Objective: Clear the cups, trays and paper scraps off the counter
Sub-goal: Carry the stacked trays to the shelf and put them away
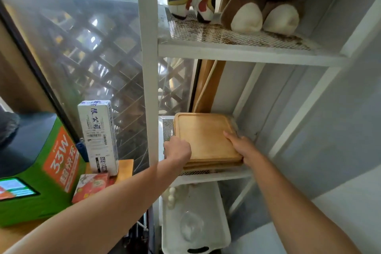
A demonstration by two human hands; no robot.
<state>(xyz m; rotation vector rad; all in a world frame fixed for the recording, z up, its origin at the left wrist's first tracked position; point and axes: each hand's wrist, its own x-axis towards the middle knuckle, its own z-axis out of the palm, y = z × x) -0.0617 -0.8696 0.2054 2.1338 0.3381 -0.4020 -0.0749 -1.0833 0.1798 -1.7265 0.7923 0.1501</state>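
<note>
A stack of square wooden trays (204,136) lies on the mesh middle shelf (214,176) of a white metal rack. My left hand (177,149) grips the stack's near left corner, fingers curled under the edge. My right hand (243,146) holds the near right side, thumb lying on the top tray's rim. The lower trays show only as thin edges at the front.
Plush toys (259,16) stand on the shelf above. A white plastic bin (193,222) with a clear glass sits below. To the left on a wooden counter (125,168): a white carton (99,136), a red box (90,186), a green charging kiosk (39,171). A glass window lies behind.
</note>
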